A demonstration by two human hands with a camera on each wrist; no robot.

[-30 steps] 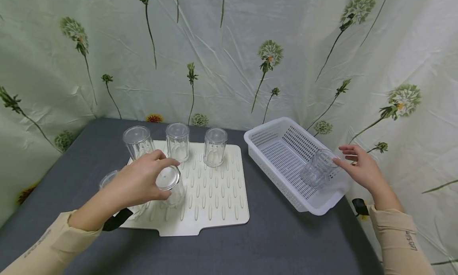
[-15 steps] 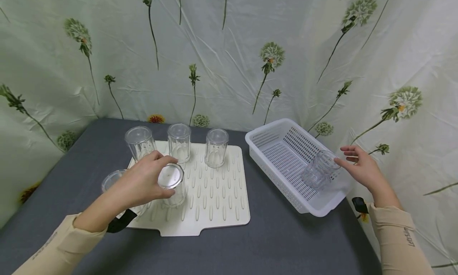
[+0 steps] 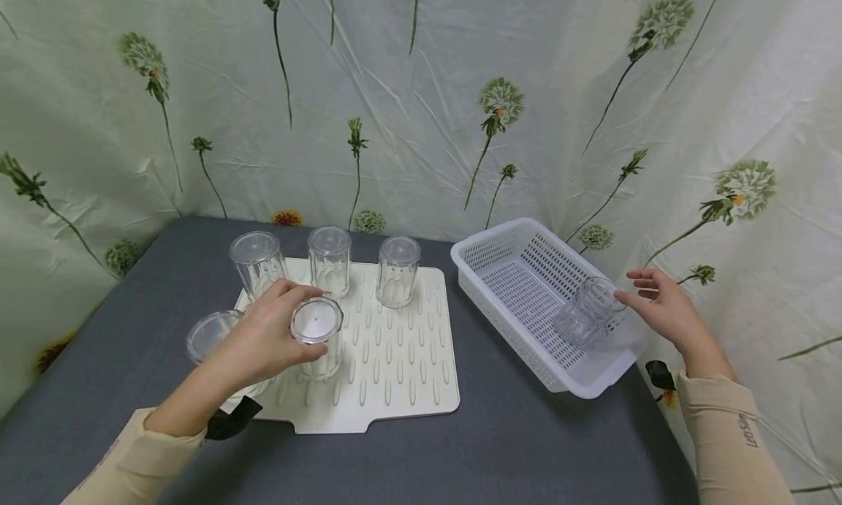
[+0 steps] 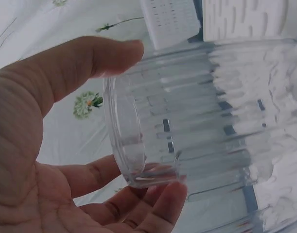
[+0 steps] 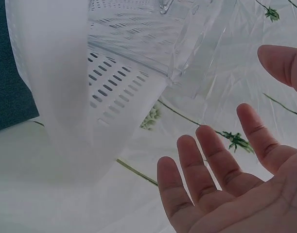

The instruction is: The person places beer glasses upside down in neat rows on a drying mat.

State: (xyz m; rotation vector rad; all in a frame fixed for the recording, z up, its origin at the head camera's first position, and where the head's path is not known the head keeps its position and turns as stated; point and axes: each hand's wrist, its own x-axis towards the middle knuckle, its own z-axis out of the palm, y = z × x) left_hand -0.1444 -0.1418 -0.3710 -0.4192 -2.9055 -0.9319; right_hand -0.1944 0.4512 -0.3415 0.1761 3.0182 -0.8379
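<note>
My left hand (image 3: 266,337) holds a clear faceted drinking glass (image 3: 329,355) near its upper end, thumb on one side and fingers on the other. That glass stands upside down over the white draining mat (image 3: 401,373); whether its rim fully touches the mat, I cannot tell. In the left wrist view, the thumb and fingertips meet the base end of the glass (image 4: 201,121). My right hand (image 3: 667,311) hovers by the right rim of the white basket (image 3: 509,329), fingers loosely spread. Beside its fingertips a clear glass (image 3: 585,315) leans inside the basket.
Several more upturned glasses stand around: one at back left (image 3: 255,260), a middle one (image 3: 330,264), a third (image 3: 397,271), and one partly behind my left hand (image 3: 209,333). A dark grey cloth (image 3: 447,461) covers the table; a flowered curtain (image 3: 421,154) hangs behind.
The top of the held glass has shifted slightly right and away from me, its lower end staying in place. My left hand and forearm have moved slightly right; the right hand is nearly still.
</note>
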